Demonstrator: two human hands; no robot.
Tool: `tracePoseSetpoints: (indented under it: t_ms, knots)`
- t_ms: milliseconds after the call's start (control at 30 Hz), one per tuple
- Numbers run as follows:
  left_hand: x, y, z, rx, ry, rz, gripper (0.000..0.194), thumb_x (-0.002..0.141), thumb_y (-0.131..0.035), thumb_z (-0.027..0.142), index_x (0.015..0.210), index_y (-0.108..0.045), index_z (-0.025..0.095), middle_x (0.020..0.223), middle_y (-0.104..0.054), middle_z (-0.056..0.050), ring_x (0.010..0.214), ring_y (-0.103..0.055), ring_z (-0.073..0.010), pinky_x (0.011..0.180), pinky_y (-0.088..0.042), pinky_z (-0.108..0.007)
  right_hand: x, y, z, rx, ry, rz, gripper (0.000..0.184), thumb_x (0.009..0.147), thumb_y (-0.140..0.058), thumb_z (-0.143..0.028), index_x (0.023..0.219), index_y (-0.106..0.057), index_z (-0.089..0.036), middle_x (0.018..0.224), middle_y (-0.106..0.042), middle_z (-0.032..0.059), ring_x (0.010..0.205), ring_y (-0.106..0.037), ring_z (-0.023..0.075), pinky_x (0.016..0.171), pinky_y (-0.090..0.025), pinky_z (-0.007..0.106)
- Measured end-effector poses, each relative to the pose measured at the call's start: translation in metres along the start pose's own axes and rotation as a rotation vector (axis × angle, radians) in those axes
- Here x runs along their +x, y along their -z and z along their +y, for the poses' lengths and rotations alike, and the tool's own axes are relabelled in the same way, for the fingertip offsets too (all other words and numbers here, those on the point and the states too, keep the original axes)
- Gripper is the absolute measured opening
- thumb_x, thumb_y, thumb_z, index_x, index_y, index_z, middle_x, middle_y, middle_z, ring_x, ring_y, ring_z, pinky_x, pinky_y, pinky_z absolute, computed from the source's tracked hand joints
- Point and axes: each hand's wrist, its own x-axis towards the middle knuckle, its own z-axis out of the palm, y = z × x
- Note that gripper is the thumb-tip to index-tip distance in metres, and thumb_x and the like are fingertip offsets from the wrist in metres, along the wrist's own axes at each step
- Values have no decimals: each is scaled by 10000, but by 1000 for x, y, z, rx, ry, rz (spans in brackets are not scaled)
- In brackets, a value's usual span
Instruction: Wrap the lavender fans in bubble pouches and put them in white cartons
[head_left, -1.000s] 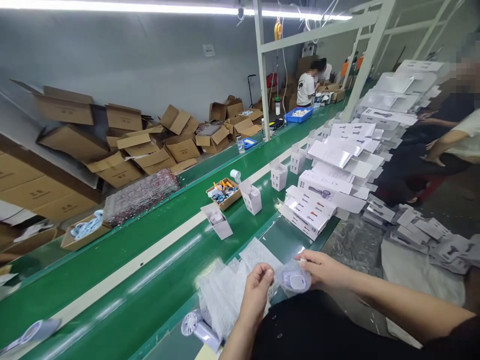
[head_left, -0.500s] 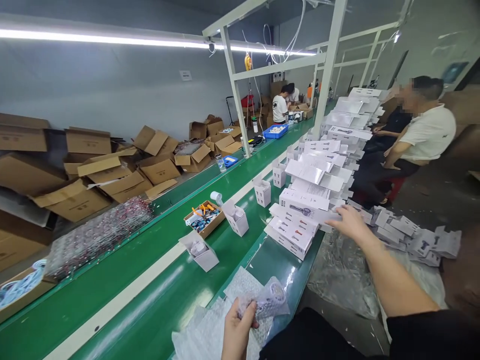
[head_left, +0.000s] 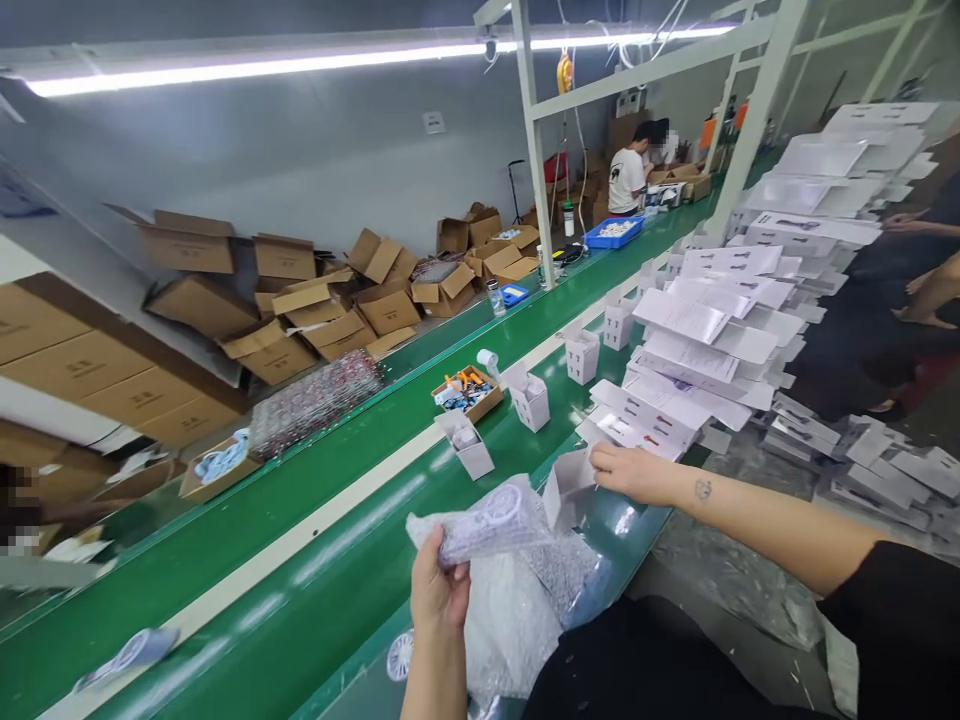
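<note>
My left hand (head_left: pixel 441 580) is closed around a handheld fan (head_left: pixel 484 520) in a bubble-wrap bag, its round pale-purple head pointing right. My right hand (head_left: pixel 630 473) grips the upper edge of an open white box (head_left: pixel 568 488) standing at the near side of the green belt. The wrapped fan's head is close to the box but outside it. Beneath my left hand lie loose bubble-wrap bags (head_left: pixel 510 620). A round white fan head (head_left: pixel 400 656) shows beside my left wrist. Flat printed cartons (head_left: pixel 634 422) are stacked just beyond my right hand.
Several open white boxes (head_left: pixel 529 402) stand along the green belt (head_left: pixel 360 545), near a cardboard tray (head_left: pixel 480 400) of small parts. Another fan (head_left: pixel 139 652) lies at lower left. Brown cartons (head_left: pixel 382 305) fill the far side. A metal frame post (head_left: pixel 534 160) rises mid-view; co-workers sit farther off.
My right hand has left the carton stack and now holds an opened white box nearer to me. My left hand has raised the wrapped fan. The view has turned left.
</note>
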Motion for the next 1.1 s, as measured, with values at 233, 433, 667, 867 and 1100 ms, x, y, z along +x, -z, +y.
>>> tracePoseSetpoints:
  t_ms: [233, 433, 667, 867, 1100]
  knots:
    - [-3, -39, -44, 220, -29, -132, 465, 555, -831, 381, 894, -622, 142, 753, -647, -5, 544, -567, -93, 366, -373, -158, 15, -43, 0, 113, 189, 48, 237, 796, -464, -16, 858, -646, -155, 1185, -529, 125, 1255, -372, 231, 972, -441, 406]
    - [12, -22, -50, 218, 45, 119, 398, 635, -796, 337, 930, -616, 142, 886, -665, -66, 653, -620, -119, 501, -481, -200, 10, -73, -56, 359, -558, 282, 421, 690, -710, -340, 1075, -629, -192, 1534, -112, 142, 1380, -12, 479, 1036, -238, 675]
    - [-20, -48, -43, 394, -133, -122, 464, 633, -781, 400, 983, -598, 155, 888, -650, -45, 699, -613, -137, 515, -478, -207, 30, -120, -89, 758, -640, 430, 622, 785, -595, -331, 1358, -373, -235, 1437, -357, 124, 1302, -406, 278, 1063, -378, 446]
    - [-2, -56, -56, 347, -77, -37, 466, 664, -752, 415, 1008, -587, 149, 967, -641, -88, 791, -629, -181, 613, -517, -283, 32, -117, -77, 758, -833, 364, 685, 659, -698, -480, 1252, -475, -220, 1280, -480, 131, 1147, -528, 326, 957, -450, 483]
    - [-13, -50, -50, 1181, -715, -222, 329, 746, -670, 435, 940, -594, 180, 901, -636, -103, 887, -607, -257, 820, -467, -386, 47, -104, -61, 737, -547, 470, 306, 692, -630, -248, 944, -469, -186, 1237, -452, 155, 1114, -514, 272, 900, -470, 420]
